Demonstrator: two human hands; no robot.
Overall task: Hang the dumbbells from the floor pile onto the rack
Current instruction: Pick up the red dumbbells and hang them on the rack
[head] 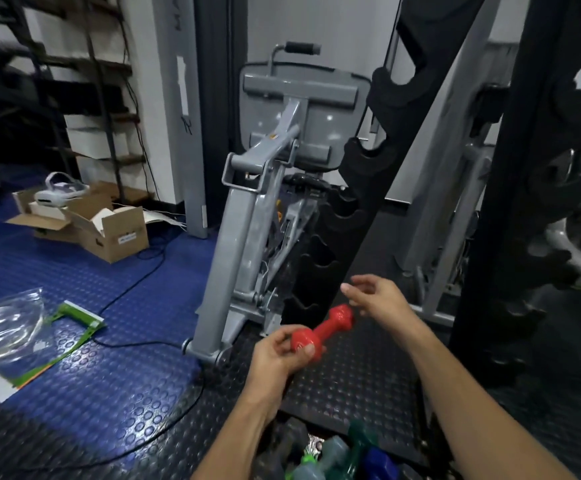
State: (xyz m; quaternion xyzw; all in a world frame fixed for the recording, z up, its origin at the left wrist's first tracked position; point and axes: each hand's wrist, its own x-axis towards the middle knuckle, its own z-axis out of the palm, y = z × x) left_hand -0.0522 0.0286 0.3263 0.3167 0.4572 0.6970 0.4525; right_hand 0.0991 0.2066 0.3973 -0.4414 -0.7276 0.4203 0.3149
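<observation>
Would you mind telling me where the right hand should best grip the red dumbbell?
Probably the narrow handle of the red dumbbell, reached from above right. The left hand grips the near head, and the open right hand hovers by the far head.

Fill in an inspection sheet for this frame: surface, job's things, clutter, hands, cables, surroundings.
Surface: studded rubber floor, blue at left, black near the rack.
Job's things: red dumbbell held in the air; floor pile at bottom edge; black rack, visible notches bare.
Clutter: open cardboard boxes, white headset, plastic bag.
Hands: left hand grips one dumbbell head; right hand open beside the other head.
Cables: black cable across floor.
Surroundings: grey gym machine.
</observation>
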